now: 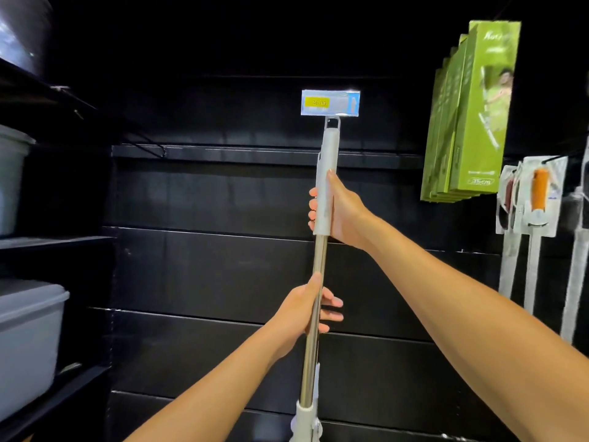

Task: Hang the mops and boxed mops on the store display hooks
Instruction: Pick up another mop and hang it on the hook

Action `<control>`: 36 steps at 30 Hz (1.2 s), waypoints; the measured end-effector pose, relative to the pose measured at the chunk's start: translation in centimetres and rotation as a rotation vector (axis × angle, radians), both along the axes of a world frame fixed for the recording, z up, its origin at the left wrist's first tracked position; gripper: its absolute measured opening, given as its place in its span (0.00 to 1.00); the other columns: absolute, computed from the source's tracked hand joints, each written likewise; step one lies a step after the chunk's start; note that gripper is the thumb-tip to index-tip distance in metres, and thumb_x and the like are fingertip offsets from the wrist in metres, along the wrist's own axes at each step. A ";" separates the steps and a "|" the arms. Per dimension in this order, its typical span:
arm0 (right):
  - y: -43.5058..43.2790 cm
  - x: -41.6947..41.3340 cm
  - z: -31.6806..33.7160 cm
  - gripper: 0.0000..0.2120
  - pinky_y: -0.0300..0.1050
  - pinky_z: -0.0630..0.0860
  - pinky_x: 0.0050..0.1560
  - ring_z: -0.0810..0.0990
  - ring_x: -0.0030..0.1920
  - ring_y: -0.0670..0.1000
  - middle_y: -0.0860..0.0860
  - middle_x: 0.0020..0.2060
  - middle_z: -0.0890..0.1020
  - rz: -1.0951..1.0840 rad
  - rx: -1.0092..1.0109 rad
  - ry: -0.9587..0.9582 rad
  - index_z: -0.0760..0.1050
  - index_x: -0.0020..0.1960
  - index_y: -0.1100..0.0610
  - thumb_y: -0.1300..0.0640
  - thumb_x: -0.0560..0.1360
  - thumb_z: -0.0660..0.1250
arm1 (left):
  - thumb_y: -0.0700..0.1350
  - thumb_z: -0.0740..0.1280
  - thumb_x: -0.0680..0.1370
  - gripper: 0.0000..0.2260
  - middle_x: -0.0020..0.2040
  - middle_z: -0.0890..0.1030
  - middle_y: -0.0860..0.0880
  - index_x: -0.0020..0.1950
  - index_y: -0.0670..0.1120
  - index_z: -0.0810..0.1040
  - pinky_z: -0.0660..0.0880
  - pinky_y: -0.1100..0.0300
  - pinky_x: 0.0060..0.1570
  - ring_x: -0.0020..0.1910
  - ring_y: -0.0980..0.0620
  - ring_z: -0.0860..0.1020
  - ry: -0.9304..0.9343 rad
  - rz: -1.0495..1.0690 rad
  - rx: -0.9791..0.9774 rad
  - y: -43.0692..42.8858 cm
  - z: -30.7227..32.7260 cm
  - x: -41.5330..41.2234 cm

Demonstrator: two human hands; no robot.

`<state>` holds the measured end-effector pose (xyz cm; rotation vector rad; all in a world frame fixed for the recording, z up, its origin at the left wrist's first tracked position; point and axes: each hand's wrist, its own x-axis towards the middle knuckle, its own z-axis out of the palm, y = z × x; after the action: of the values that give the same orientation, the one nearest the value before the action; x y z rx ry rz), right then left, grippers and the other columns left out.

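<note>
I hold one mop [318, 266] upright in front of a black slatted display wall. Its pale grey grip ends in a hanging loop [332, 122] that sits just under a price tag [330, 103] on the tip of a display hook. My right hand [342, 208] grips the grey grip near its lower end. My left hand [306, 311] grips the shiny metal pole lower down. The mop's head is out of view below the frame. Several green boxed mops [471, 116] hang on a hook at the upper right.
Packaged tools with an orange part [540, 199] hang at the right below the green boxes. Grey plastic storage boxes [28, 339] stand on dark shelves at the left. A second bare hook [153, 145] sticks out of the wall at the left.
</note>
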<state>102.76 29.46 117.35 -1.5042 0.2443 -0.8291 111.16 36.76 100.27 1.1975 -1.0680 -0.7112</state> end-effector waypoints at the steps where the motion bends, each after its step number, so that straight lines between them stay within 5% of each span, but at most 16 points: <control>1: -0.3 0.2 0.3 0.24 0.49 0.80 0.44 0.76 0.34 0.50 0.52 0.35 0.78 -0.004 -0.002 0.004 0.75 0.54 0.57 0.35 0.82 0.57 | 0.62 0.55 0.85 0.24 0.54 0.88 0.45 0.52 0.45 0.79 0.80 0.54 0.45 0.53 0.42 0.87 -0.007 0.006 0.003 -0.2 0.3 0.1; 11: -3.4 3.3 0.7 0.24 0.49 0.81 0.47 0.78 0.35 0.49 0.52 0.36 0.79 -0.002 -0.030 0.050 0.76 0.56 0.57 0.36 0.82 0.58 | 0.62 0.53 0.86 0.24 0.54 0.88 0.48 0.53 0.46 0.80 0.81 0.52 0.51 0.52 0.46 0.88 0.002 0.021 0.017 -2.8 0.5 2.5; 31: -8.9 6.5 -1.0 0.27 0.49 0.82 0.48 0.80 0.37 0.51 0.54 0.41 0.80 -0.036 0.055 0.061 0.77 0.57 0.56 0.34 0.81 0.56 | 0.62 0.54 0.86 0.24 0.55 0.87 0.48 0.56 0.45 0.80 0.81 0.56 0.48 0.52 0.47 0.88 -0.005 0.021 0.042 -8.1 -1.3 5.3; 36: -8.5 6.2 -1.2 0.27 0.55 0.84 0.56 0.87 0.50 0.57 0.56 0.46 0.86 -0.102 -0.031 0.084 0.78 0.59 0.57 0.36 0.83 0.55 | 0.62 0.56 0.85 0.22 0.55 0.87 0.47 0.57 0.45 0.80 0.80 0.52 0.52 0.52 0.46 0.86 0.046 0.015 0.032 -8.7 -1.8 5.5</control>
<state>108.94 20.93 116.17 -1.5685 0.3745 -0.8543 116.62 28.10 98.42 1.2097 -1.0119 -0.7432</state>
